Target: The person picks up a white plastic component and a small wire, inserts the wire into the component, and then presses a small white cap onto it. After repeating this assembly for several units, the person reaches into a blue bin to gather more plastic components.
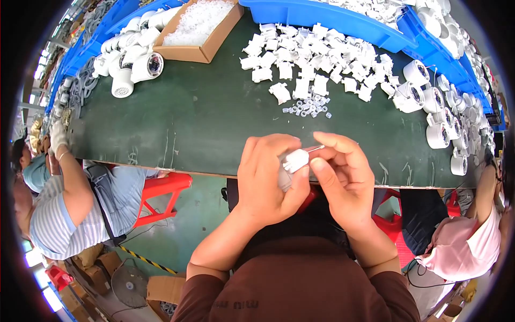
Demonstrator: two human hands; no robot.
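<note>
Just in front of the table's near edge, my left hand [268,177] is closed on a small white plastic part [296,160], held between thumb and fingers. From that part's right side a thin pin [316,148] sticks out toward my right hand [346,177]. The right fingers are curled, with the thumb tip close beside the white part and the index finger raised above the pin. Whatever those fingers hold is too small or hidden to name. Beyond my hands lie several small clear rings [307,107] and a spread of white plastic parts [327,53].
An open cardboard box [206,53] of clear pieces stands at the back left, beside white round-headed units [122,83]. Blue bins [332,21] line the back. More white units [438,136] stand at the right. People sit on both sides, near red stools [163,194].
</note>
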